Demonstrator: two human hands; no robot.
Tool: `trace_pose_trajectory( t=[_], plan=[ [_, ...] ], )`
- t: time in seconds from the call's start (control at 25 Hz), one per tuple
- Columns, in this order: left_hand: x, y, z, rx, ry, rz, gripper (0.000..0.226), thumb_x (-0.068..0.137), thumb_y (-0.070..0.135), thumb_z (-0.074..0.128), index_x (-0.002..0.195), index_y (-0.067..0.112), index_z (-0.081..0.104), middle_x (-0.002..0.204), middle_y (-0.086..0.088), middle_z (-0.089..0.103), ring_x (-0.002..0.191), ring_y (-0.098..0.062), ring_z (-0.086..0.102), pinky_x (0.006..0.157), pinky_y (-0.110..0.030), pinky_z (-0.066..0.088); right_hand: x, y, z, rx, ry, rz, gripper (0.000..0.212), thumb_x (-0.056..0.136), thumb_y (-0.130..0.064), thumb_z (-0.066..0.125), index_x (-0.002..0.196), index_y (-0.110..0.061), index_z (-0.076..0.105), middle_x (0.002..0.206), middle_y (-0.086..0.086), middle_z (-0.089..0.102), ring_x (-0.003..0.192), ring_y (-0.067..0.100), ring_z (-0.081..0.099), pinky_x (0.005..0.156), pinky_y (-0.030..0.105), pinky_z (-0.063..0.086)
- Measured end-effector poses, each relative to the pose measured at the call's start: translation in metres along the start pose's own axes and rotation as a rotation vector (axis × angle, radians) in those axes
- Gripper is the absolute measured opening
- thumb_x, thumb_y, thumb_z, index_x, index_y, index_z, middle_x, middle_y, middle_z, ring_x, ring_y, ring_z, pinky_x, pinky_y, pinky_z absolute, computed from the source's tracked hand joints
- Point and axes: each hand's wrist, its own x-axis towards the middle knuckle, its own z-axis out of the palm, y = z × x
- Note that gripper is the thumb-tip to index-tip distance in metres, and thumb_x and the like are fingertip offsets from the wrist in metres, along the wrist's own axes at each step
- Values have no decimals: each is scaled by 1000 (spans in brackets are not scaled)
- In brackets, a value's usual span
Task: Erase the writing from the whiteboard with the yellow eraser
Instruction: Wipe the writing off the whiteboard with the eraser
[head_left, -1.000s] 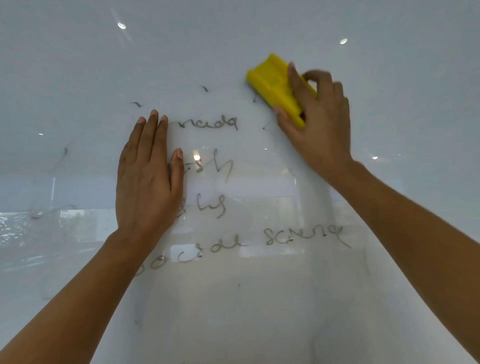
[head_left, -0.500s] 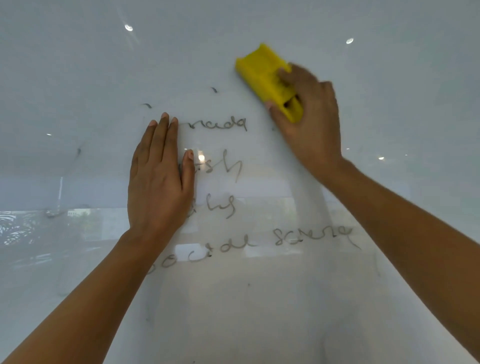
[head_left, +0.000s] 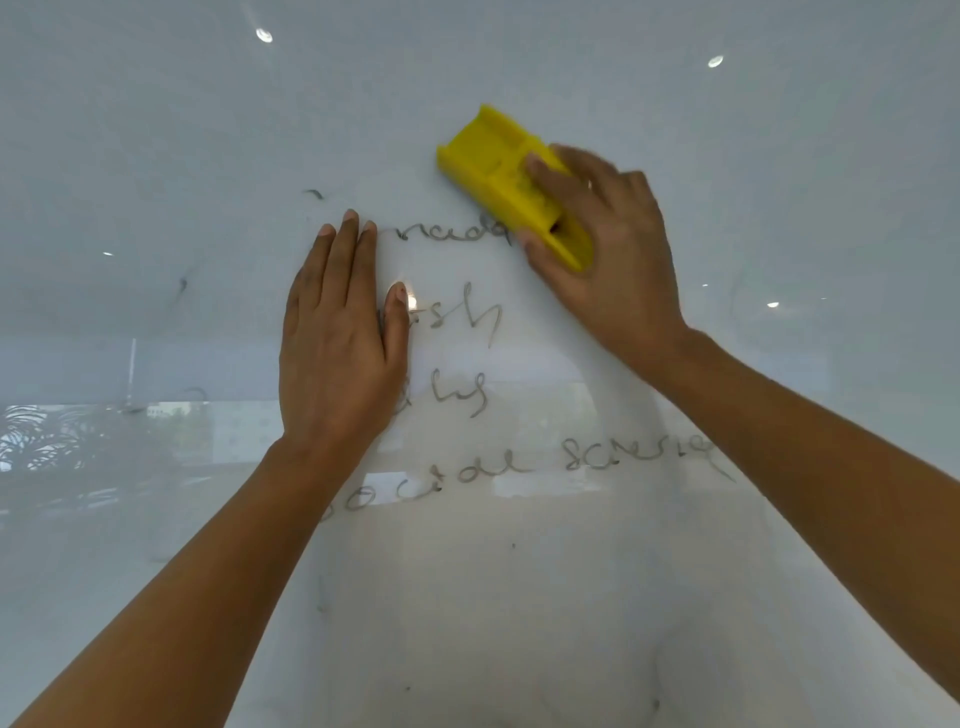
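Note:
A glossy whiteboard (head_left: 779, 156) fills the view. Several lines of grey handwriting (head_left: 457, 317) run down its middle; the lowest line (head_left: 634, 454) is the longest. My right hand (head_left: 613, 254) grips the yellow eraser (head_left: 498, 171) and presses it flat on the board, tilted, at the right end of the top line of writing. My left hand (head_left: 340, 338) lies flat against the board with fingers together, covering the left ends of the upper lines.
Small ink specks (head_left: 313, 193) remain up and left of the writing. The board reflects ceiling lights (head_left: 264, 35) and a window scene (head_left: 62, 441) at the left.
My right hand has slid the eraser left and down along the board, from above the top line to its right end. My left hand stays flat in place.

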Motion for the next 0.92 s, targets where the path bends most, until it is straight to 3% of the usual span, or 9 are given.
trace_pose_trajectory(
  t=[0.08,0.24,0.28,0.32,0.52,0.6,0.72,0.76,0.92],
  plan=[
    [0,0,0,1,1,5,55,102,33,29,150,8,22,158,-7,21,147,-20,14,120,-33,11,-14,13,-9,-37,5,-36,46,89,-32,57,133,-17,51,135,10,51,107,34,52,90,40,42],
    [-1,1,-1,4,-4,1,55,101,34,27,150,9,21,159,-6,20,147,-19,13,119,-31,9,34,53,-16,-134,204,597,50,91,-38,49,138,-22,41,142,3,43,120,27,43,96,35,38],
    [0,1,-1,4,-3,1,55,101,34,27,150,9,21,159,-6,20,147,-19,13,119,-31,9,43,49,-13,-179,198,635,51,92,-38,48,139,-23,39,143,2,40,121,26,42,96,34,38],
    [0,1,-1,3,-3,0,56,101,34,26,150,10,20,159,-6,19,147,-19,13,119,-30,8,45,39,-9,-184,164,575,51,92,-37,48,139,-22,39,144,3,40,121,27,42,96,35,38],
    [-1,1,0,9,4,16,52,102,29,31,149,8,22,158,-8,21,147,-21,15,119,-31,9,-4,10,-13,2,-78,-99,47,86,-29,60,130,-15,53,134,10,52,108,34,53,91,40,43],
    [0,1,-1,5,4,17,52,102,29,31,149,8,22,158,-8,21,147,-21,15,119,-30,8,6,32,-21,-66,-24,29,48,84,-30,58,130,-16,52,135,9,52,113,34,51,94,41,41],
    [0,0,0,11,17,20,52,102,29,30,149,8,22,158,-8,21,147,-21,15,119,-30,9,56,47,-16,-134,106,464,49,87,-33,51,134,-21,44,140,2,45,120,27,44,94,34,36],
    [0,0,-1,8,19,22,53,102,29,30,149,8,22,158,-8,21,147,-21,15,119,-30,9,68,37,-10,-166,98,484,49,89,-33,50,135,-22,42,142,1,43,121,27,43,93,34,36],
    [1,1,-2,-46,41,7,54,102,28,32,150,9,18,159,-8,18,147,-19,15,118,-27,9,47,-26,11,-28,-111,37,49,88,-32,55,134,-22,46,141,4,45,114,31,47,89,37,39]
  ],
)
